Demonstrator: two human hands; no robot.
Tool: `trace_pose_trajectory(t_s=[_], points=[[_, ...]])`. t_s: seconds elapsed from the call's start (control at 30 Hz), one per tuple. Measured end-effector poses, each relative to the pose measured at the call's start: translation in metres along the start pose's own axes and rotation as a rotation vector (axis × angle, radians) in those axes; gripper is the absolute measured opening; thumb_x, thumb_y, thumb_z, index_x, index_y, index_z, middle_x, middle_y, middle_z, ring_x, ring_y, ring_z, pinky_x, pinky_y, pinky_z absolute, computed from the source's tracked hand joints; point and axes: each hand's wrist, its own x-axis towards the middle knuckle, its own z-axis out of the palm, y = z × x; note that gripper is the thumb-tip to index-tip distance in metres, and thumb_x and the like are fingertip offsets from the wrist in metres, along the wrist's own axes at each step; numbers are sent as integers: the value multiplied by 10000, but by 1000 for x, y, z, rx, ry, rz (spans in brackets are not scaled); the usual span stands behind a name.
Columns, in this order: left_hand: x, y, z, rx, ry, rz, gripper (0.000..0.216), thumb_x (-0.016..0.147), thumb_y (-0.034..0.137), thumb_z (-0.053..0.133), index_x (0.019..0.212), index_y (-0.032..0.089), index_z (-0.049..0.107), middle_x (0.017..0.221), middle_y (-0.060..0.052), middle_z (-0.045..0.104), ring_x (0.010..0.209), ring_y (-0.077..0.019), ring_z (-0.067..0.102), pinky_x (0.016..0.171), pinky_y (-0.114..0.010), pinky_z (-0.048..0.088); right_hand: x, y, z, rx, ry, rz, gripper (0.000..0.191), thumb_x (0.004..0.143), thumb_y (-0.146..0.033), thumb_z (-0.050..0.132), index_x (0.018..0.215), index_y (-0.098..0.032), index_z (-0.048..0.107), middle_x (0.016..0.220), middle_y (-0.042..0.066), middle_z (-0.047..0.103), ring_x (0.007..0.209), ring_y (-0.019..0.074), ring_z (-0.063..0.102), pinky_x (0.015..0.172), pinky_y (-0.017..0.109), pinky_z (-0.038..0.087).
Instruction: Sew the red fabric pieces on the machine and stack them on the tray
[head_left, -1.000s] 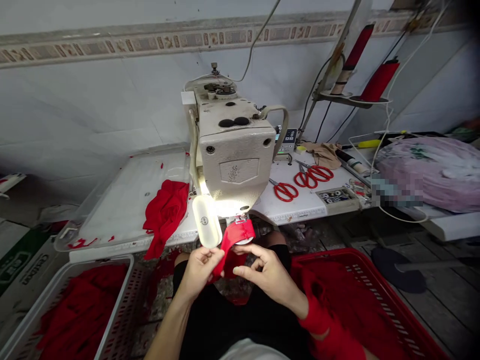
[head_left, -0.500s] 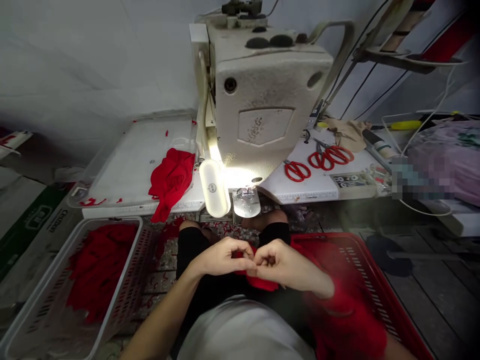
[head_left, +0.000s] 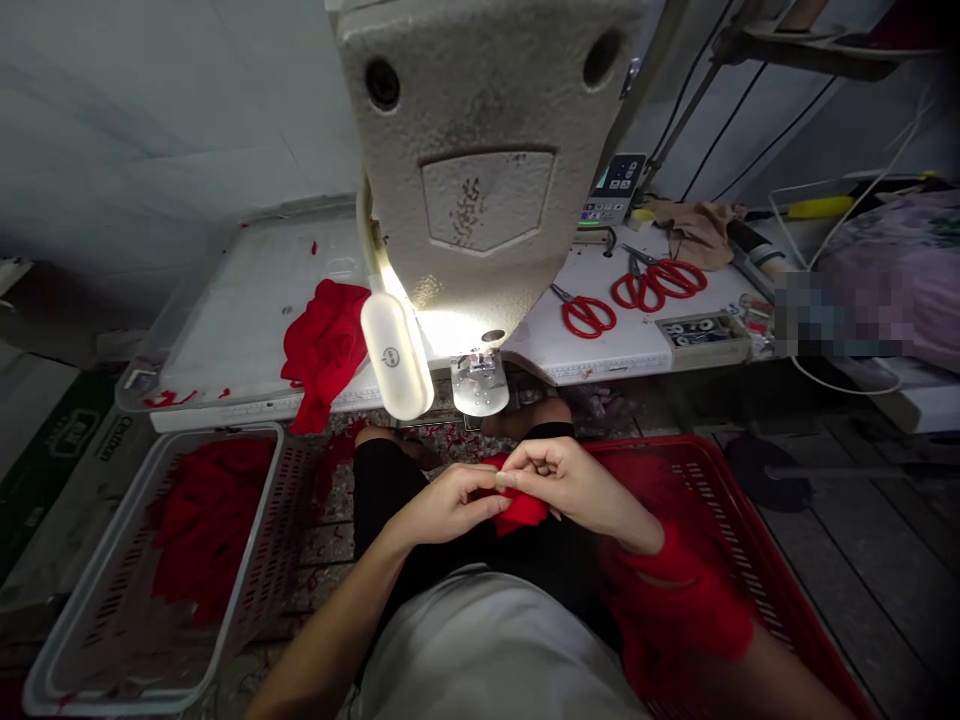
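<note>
Over my lap, my left hand (head_left: 450,503) and my right hand (head_left: 562,480) meet, both with fingers closed on a small piece of red fabric (head_left: 520,508). The fabric sits between the two hands, a little below the sewing machine's needle plate (head_left: 478,383). More red cloth (head_left: 679,600) is draped over my right forearm. The cream sewing machine head (head_left: 472,160) looms just above, with its white lamp (head_left: 395,355) lit.
A grey basket (head_left: 45,660) with red pieces stands at the left, a red basket (head_left: 757,560) at the right. A red fabric pile (head_left: 324,345) lies on the white table (head_left: 247,310). Red-handled scissors (head_left: 589,312) and another pair (head_left: 656,282) lie right of the machine.
The red piece came off the needle plate and down to my lap, with both hands closing on it. The view has moved closer to the machine.
</note>
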Motion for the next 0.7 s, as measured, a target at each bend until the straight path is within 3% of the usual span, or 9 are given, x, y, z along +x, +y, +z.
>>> trace_pose_trajectory(t_s=[0.07,0.13,0.3,0.43,0.53,0.7], points=[[-3,1,-3,-74,23,-105,322,998,410,609,883,142,746,761,-46,692,683,-152,610,674,-249,468,0,0,-6,-26,41,-11,291,859,-447,777,904,-159,785,596,-27,580,495,88,428,447,221,303],[-7,6,-10,-95,112,-166,322,973,430,646,881,135,736,719,-37,681,629,-135,571,607,-231,425,0,2,-12,-93,56,-34,285,834,-433,803,909,-159,808,605,-20,573,526,101,435,478,238,315],[-11,19,-28,124,294,-71,272,940,393,697,844,143,744,801,-44,654,713,-142,556,644,-233,425,8,5,-11,-172,156,-162,259,897,-397,739,798,-165,802,748,46,659,654,156,540,566,270,410],[-12,16,-32,-65,347,-114,281,928,418,711,953,138,713,695,9,567,596,-105,476,549,-210,382,16,-2,-4,-65,173,-120,299,900,-451,732,823,-163,743,729,21,622,577,125,510,504,252,390],[-15,16,-36,-114,425,-37,340,909,393,738,1151,153,728,701,16,553,587,-106,478,553,-215,404,19,-10,-1,35,152,-91,342,899,-493,723,821,-160,719,670,9,615,535,122,509,491,251,411],[-19,26,-44,269,496,156,227,983,291,644,1053,185,832,752,-54,658,692,-162,583,653,-269,451,15,-18,6,67,226,-155,342,903,-492,726,792,-169,710,698,14,596,572,142,541,501,265,459]])
